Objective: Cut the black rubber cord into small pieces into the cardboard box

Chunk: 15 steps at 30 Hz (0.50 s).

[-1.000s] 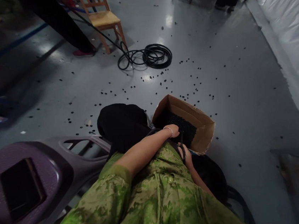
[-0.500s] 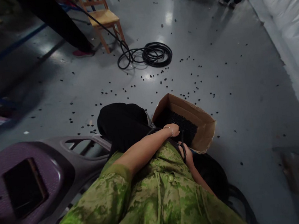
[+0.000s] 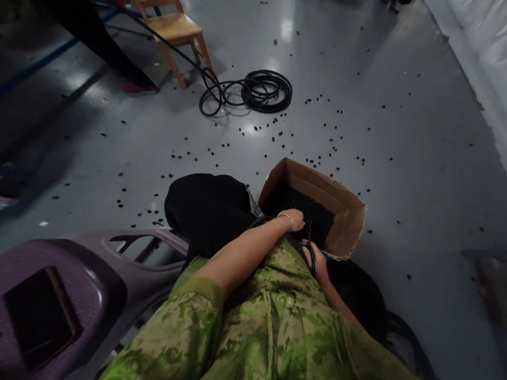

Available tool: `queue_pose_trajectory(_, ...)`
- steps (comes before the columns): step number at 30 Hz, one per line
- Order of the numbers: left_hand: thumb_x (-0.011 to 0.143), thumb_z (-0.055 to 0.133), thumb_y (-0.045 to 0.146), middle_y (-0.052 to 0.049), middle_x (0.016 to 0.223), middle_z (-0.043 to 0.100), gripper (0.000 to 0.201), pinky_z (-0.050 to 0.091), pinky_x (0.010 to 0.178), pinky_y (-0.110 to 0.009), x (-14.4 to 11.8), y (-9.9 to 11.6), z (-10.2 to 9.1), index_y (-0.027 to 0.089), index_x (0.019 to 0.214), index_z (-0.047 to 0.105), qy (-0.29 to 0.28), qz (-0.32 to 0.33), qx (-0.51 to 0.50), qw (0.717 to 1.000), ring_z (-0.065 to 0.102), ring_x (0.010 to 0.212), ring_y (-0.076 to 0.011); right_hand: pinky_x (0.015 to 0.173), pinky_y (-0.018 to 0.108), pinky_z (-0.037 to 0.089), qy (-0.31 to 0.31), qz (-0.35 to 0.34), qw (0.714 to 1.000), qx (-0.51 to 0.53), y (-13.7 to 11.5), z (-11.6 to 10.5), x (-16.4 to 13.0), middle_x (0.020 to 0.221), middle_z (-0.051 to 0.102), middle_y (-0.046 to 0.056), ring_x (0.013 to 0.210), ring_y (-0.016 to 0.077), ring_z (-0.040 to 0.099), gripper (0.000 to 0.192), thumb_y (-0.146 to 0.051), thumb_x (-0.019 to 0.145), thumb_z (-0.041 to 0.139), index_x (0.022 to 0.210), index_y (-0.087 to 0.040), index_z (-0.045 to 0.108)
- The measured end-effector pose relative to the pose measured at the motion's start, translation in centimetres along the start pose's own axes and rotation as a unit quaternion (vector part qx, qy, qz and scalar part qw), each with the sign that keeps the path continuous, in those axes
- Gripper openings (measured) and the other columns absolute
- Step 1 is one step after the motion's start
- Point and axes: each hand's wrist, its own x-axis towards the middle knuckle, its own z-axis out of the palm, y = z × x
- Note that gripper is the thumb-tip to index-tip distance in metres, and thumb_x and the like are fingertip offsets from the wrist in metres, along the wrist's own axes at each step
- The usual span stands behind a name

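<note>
My left hand [image 3: 293, 219], a thin bracelet on its wrist, reaches across my lap to the near edge of an open cardboard box [image 3: 347, 216] that holds a heap of small black pieces [image 3: 310, 208]. Its fingertips are turned away from me, at the upper end of a thin black cord [image 3: 310, 245]. Just below, my right hand [image 3: 319, 266] is closed around the lower part of that cord. The box stands tilted on the floor by my black-clad knee [image 3: 208, 210].
Small black pieces lie scattered over the grey floor [image 3: 413, 155]. A coiled black cable [image 3: 261, 92] lies ahead by a wooden chair [image 3: 176, 32]. A purple-grey plastic panel [image 3: 65, 294] is at my left, white sheeting [image 3: 485, 26] at the right. A person's dark legs [image 3: 97, 37] stand far left.
Both hands stay at the box edge with the cord between them. The view has shifted only slightly, and the legs at the far top right have moved on.
</note>
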Motion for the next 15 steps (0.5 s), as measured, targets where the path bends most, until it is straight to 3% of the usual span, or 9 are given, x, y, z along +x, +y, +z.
queue_pose_trajectory(8, 0.089, 0.042, 0.036, -0.018, 0.113, 0.064, 0.043, 0.047, 0.088, -0.028, 0.33, -0.02, 0.34, 0.008, 0.112, 0.065, 0.003, 0.008, 0.000, 1.000, 0.059, 0.108, -0.0243, 0.087, 0.035, 0.047, 0.001, 0.001, 1.000, 0.000, -0.20, -0.06, -0.09, 0.105, 0.068, 0.011, 0.097, 0.0234, 0.063, 0.048, -0.051, 0.080, 0.050, 0.107, -0.013, 0.063)
queue_pose_trajectory(15, 0.089, 0.042, 0.035, -0.019, 0.115, 0.063, 0.043, 0.048, 0.088, -0.032, 0.25, 0.09, 0.24, 0.008, 0.113, 0.065, 0.000, 0.007, -0.011, 1.000, 0.058, 0.110, -0.0273, 0.086, 0.034, 0.047, 0.010, -0.001, 1.000, 0.001, -0.31, 0.11, -0.11, 0.103, 0.069, 0.010, 0.096, 0.0228, 0.063, 0.048, -0.051, 0.079, 0.049, 0.106, -0.013, 0.064)
